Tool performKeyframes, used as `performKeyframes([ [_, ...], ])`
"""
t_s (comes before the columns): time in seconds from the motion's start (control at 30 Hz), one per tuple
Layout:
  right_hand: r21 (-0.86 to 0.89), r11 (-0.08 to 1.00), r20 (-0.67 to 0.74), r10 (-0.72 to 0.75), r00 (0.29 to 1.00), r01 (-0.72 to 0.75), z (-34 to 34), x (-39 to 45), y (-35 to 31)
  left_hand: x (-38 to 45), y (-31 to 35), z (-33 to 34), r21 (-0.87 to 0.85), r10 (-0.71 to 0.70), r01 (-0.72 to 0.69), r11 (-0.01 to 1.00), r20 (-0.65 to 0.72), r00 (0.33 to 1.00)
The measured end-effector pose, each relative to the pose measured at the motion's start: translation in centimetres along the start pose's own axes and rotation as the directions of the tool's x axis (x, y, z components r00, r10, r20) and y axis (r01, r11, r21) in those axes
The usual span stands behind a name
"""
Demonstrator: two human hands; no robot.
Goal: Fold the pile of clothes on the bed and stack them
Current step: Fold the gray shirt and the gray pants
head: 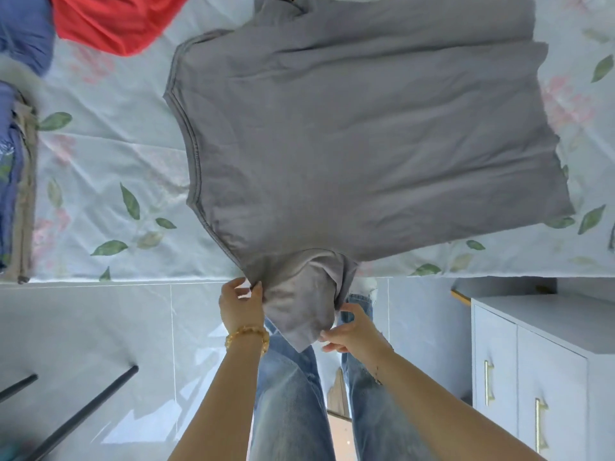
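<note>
While holding the shirt [366, 128] by its near sleeve, stood at the lower edge of the bed [100, 168], body of the garment spread flat straight ahead, filling the centre and upper right of the frame. Pinched the sleeve's left edge with the left hand [241, 306], thumb and fingers closed on the cloth. Nipped the sleeve's lower right corner with the right hand [352, 331], fingertips drawn together, remaining fingers loosely curled. Kept both hands close together, just off the mattress edge, sleeve drooping between them past the sheet.

Judged the coming fold to turn on this: shirt lying directly up-frame from the hands, broadest across the frame, stitched edge curving down the left side to the held sleeve. Could not tell the collar end for certain. Judged neither hand clearly nearer; most likely needed the sleeve carried forward and laid onto the body.

Noted a red garment [113, 21] at upper left, unfolded, and a folded stack [16, 194] at the left edge, well apart from the shirt.
</note>
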State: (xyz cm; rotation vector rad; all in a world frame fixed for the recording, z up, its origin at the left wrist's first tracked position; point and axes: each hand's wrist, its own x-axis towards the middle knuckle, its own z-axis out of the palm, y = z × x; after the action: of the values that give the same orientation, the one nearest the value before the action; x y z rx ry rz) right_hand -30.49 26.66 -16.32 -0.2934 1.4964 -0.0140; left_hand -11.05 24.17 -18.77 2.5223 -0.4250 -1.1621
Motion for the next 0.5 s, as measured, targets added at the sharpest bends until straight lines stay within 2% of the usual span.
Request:
performKeyframes([
  [0.03, -0.050, 0.998, 0.024, 0.045, 0.999, -0.043, 0.1, 0.0, 0.0, -0.1, 0.5, -0.1, 0.022, 0.030, -0.029, 0.999, -0.042, 0.999],
  [0.1, -0.182, 0.975, 0.051, 0.139, 0.989, -0.127, -0.1, -0.3, -0.2, -0.7, 1.9, -0.1, 0.126, 0.241, -0.230, 0.965, -0.081, 0.967],
  [0.13, -0.194, 0.970, 0.040, 0.158, 0.987, -0.148, -0.4, -0.4, -0.2, -1.0, 2.7, 0.1, 0.175, 0.361, -0.349, 0.921, -0.040, 0.932],
  [0.2, -0.068, 0.990, -0.055, 0.122, 0.991, -0.126, -1.7, -0.9, -0.8, -1.8, 4.6, 1.0, 0.217, 0.500, -0.522, 0.825, 0.152, 0.853],
  [0.27, 0.069, 0.997, -0.186, 0.032, 0.982, -0.019, -4.1, -1.8, -1.8, -3.2, 6.9, 2.5, 0.221, 0.536, -0.639, 0.737, 0.386, 0.751],
  [0.33, 0.179, 0.978, -0.278, -0.053, 0.959, 0.106, -7.4, -2.7, -3.0, -4.8, 9.0, 4.7, 0.210, 0.544, -0.745, 0.633, 0.564, 0.621],
  [0.4, 0.319, 0.922, -0.375, -0.092, 0.923, 0.222, -11.2, -3.2, -3.8, -6.5, 10.8, 7.3, 0.226, 0.536, -0.829, 0.512, 0.670, 0.514],
  [0.5, 0.482, 0.799, -0.487, -0.097, 0.868, 0.360, -17.3, -3.0, -4.7, -8.9, 12.9, 12.1, 0.253, 0.504, -0.894, 0.368, 0.754, 0.421],
])
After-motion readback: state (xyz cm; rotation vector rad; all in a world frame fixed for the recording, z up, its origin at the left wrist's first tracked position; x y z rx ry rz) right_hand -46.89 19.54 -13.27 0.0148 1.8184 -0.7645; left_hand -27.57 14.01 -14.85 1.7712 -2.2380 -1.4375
